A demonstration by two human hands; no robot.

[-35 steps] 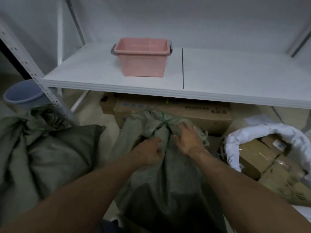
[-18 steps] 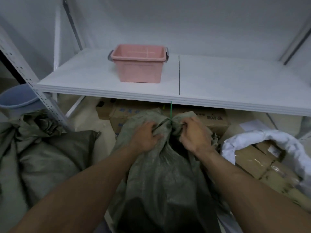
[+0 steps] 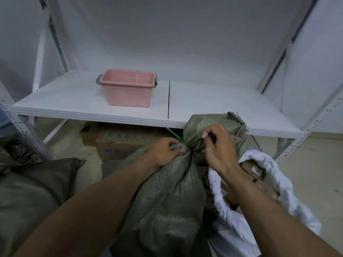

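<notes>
A grey-green woven sack [image 3: 167, 201] stands upright in front of me, its neck bunched and tied with a thin green tie [image 3: 174, 135]. My left hand [image 3: 164, 152] grips the gathered neck just below the tie. My right hand [image 3: 219, 147] curls its fingers round the bunched sack top [image 3: 213, 123] above the tie. The tie's loose end sticks out up and to the left. The sack's contents are hidden.
A pink plastic bin [image 3: 128, 90] sits on a white metal shelf [image 3: 222, 101]. Cardboard boxes [image 3: 118, 143] lie under the shelf. A white sack [image 3: 274, 182] with brown boxes is at right, another dark sack [image 3: 31, 191] at left.
The sack's top has been pulled upward and to the right; both hands rose with it. My view tilted up, showing more of the wall and shelf.
</notes>
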